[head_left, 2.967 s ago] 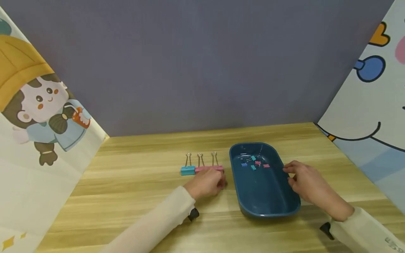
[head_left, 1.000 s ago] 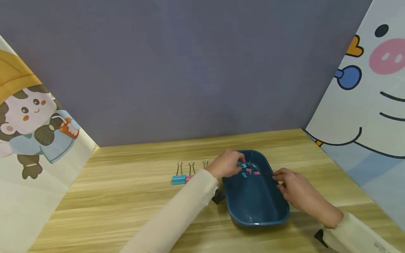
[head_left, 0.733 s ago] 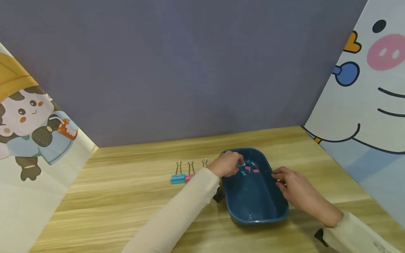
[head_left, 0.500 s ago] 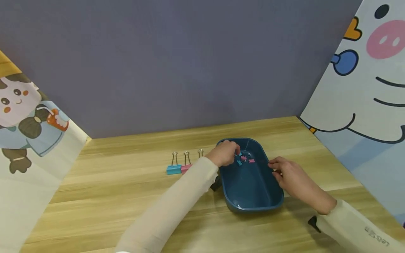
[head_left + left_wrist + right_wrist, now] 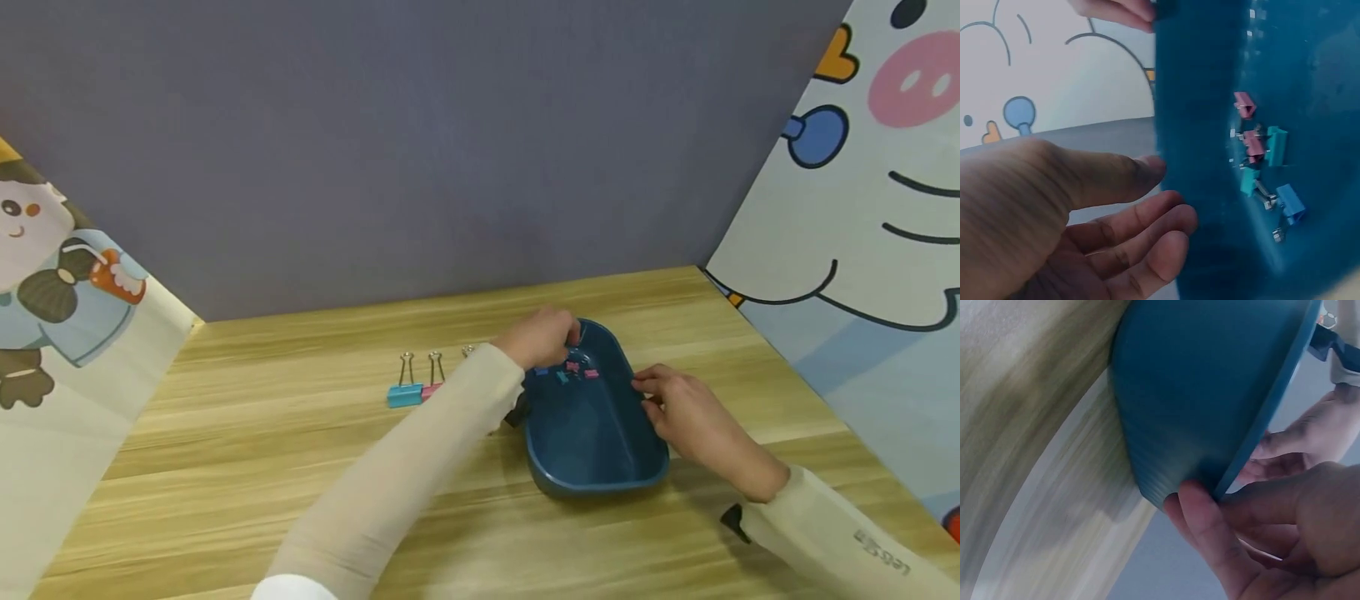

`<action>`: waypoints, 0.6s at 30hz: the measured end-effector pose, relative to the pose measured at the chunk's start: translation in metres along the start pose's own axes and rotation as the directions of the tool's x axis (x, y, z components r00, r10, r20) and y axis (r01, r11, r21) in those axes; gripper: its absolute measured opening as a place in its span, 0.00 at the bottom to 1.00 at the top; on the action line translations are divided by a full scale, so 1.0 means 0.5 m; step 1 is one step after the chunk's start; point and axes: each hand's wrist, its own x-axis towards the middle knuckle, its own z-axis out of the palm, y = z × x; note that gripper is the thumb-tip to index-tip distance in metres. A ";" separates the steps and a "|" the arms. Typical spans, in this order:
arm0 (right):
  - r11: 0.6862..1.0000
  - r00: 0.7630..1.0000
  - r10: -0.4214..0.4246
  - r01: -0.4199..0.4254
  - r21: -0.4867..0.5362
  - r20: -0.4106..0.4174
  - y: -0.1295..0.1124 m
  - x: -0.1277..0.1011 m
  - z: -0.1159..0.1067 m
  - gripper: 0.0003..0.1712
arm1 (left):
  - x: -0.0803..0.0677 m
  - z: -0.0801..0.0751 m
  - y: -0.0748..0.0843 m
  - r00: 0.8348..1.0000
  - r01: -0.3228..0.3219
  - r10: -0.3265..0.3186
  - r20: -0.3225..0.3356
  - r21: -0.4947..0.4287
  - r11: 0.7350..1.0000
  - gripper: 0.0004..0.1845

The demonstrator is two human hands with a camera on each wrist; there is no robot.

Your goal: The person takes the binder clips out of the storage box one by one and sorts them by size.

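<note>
Left hand (image 5: 542, 337) has moved from the desk (image 5: 247, 467) beside the big clips to the far left rim of the blue tray (image 5: 600, 479); in the left wrist view its fingers (image 5: 1147, 250) are loosely curled, thumb near the tray wall, holding nothing visible. Right hand (image 5: 686, 417) pinches the tray's right rim, thumb over the edge, fingers (image 5: 1210, 537) under the lip. Small clips (image 5: 572, 370), pink, teal and blue, lie at the tray's far end. Large clips (image 5: 412, 388), a blue one and a pink one, stand left of the tray, partly hidden by the left sleeve (image 5: 405, 475).
</note>
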 end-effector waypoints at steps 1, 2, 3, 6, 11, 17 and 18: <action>1.000 1.000 0.001 -0.001 0.004 -0.002 -0.001 0.000 0.001 0.13 | 0.003 0.005 -0.001 1.000 -0.003 0.003 0.005 -0.001 1.000 0.18; 1.000 1.000 0.000 0.000 0.007 -0.005 -0.001 0.000 0.002 0.13 | 0.007 0.010 -0.002 1.000 -0.003 0.003 0.009 -0.003 1.000 0.18; 1.000 1.000 -0.001 0.001 0.011 -0.011 -0.001 0.000 0.003 0.13 | 0.008 0.014 -0.001 1.000 -0.002 0.002 0.009 -0.006 1.000 0.18; 1.000 1.000 -0.003 0.004 0.025 -0.030 -0.002 0.000 0.005 0.12 | 0.016 0.025 0.002 1.000 0.007 -0.007 -0.006 -0.011 1.000 0.15; 1.000 0.999 0.007 -0.006 0.025 -0.037 -0.007 0.001 0.001 0.12 | 0.024 0.038 0.007 0.996 0.076 -0.072 -0.047 0.081 0.994 0.08; 1.000 1.000 0.017 -0.017 0.014 -0.013 -0.011 0.003 -0.001 0.12 | 0.024 0.059 0.008 0.976 0.219 -0.219 -0.011 0.140 0.966 0.17; 1.000 1.000 0.020 -0.020 0.012 -0.011 -0.011 0.003 -0.001 0.13 | 0.024 0.061 0.009 0.974 0.226 -0.228 -0.005 0.145 0.963 0.18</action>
